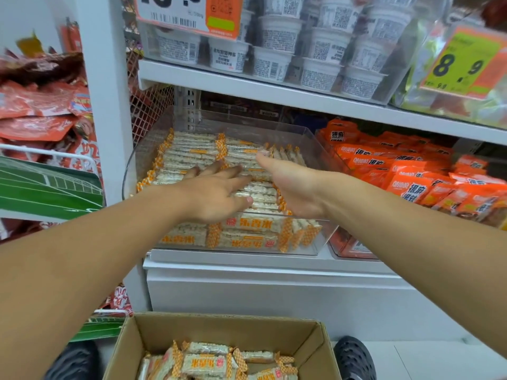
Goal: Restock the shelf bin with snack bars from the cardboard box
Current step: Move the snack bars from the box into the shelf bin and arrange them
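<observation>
A clear plastic shelf bin (307, 133) on the middle shelf holds rows of white snack bars (192, 154) with orange checkered ends. My left hand (216, 187) lies flat on the bars in the bin, fingers straight and spread. My right hand (290, 185) reaches into the bin beside it, thumb up, and its fingers are hidden behind the palm among the bars. Below, an open cardboard box (315, 349) on the floor holds several more of the same bars (208, 363).
Orange snack packets (411, 171) fill the bin to the right. White cups (277, 37) stand on the shelf above, behind price tags. Red packets (41, 105) hang in a rack at the left. Dark shoes (354, 357) flank the box.
</observation>
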Tool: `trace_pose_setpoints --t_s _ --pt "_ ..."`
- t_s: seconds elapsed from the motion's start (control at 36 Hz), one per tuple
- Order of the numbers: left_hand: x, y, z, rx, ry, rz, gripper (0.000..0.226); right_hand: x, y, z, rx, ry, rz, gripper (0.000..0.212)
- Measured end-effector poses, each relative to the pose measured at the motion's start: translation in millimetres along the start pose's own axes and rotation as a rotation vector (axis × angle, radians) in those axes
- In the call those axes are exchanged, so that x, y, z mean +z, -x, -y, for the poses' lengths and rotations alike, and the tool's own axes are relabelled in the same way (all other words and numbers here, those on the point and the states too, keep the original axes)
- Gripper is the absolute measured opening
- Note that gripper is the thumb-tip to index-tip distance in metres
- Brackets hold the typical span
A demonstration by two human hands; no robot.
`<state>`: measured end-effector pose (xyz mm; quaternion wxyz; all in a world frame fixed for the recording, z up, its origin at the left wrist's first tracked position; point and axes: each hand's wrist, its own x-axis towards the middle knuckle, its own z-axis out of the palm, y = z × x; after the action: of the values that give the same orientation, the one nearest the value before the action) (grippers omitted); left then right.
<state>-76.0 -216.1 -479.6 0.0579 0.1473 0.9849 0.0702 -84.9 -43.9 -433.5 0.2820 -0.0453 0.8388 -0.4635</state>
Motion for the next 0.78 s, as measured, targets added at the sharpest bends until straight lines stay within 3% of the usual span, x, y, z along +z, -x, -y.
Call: trace_pose_setpoints --t_s 0.06,0.14,0.22,0.28,0.36,0.44,0.5,0.56,0.58,0.67,0.69,0.78 --pt "-0.3 -0.3 -0.4 0.005 -0.016 0.011 0.063 1.9 4.2 -1.4 -0.001 0.234 -0.035 0.068" --pt "-0.2 0.2 -1.4 0.011 -0.021 0.012 0.062 6.7 1.0 -10.2 -0.004 0.57 -0.175 0.088" --pt "-1.3 7.3 -4.5 0.018 -0.009 -0.047 0.06 4.8 -2.3 -27.4 -0.05 0.596 -0.33 0.099" --pt "-2.6 16.4 -6.7 0.036 -0.017 -0.162 0.058 1.4 2.7 -43.9 -0.222 0.644 -0.428 0.09" --pt "-5.4 32.9 -7.8 0.126 -0.054 -0.434 0.052 4.2 14.9 -73.2 -0.654 0.737 -0.651 0.071" --pt "-1.7 57.5 -11.6 0.282 -0.051 -0.686 0.045 27.1 32.5 -106.8 -1.047 0.588 -0.919 0.051" --pt "14.1 76.6 -18.6 0.345 -0.025 -0.757 0.035 53.1 38.7 -134.6 -1.156 0.482 -0.961 0.036" --pt "48.6 99.6 -25.4 0.342 -0.016 -0.653 0.033 87.2 39.5 -172.2 -1.077 0.414 -0.813 0.029" --pt "65.7 106.6 -28.0 0.312 -0.022 -0.51 0.034 101.0 36.1 -192.0 -0.979 0.445 -0.699 0.027" --pt "142.6 128.0 -24.8 0.121 -0.215 0.154 0.039 141.9 28.5 -268.5 -0.524 0.666 -0.181 0.019" --pt "168.2 137.9 -20.8 0.043 -0.234 0.297 0.041 151.4 27.8 -292.1 -0.387 0.724 -0.022 0.018" --pt "233.5 174.8 -14.2 -0.223 -0.037 0.491 0.056 170.3 36.9 -339.3 -0.15 0.815 0.228 0.051"
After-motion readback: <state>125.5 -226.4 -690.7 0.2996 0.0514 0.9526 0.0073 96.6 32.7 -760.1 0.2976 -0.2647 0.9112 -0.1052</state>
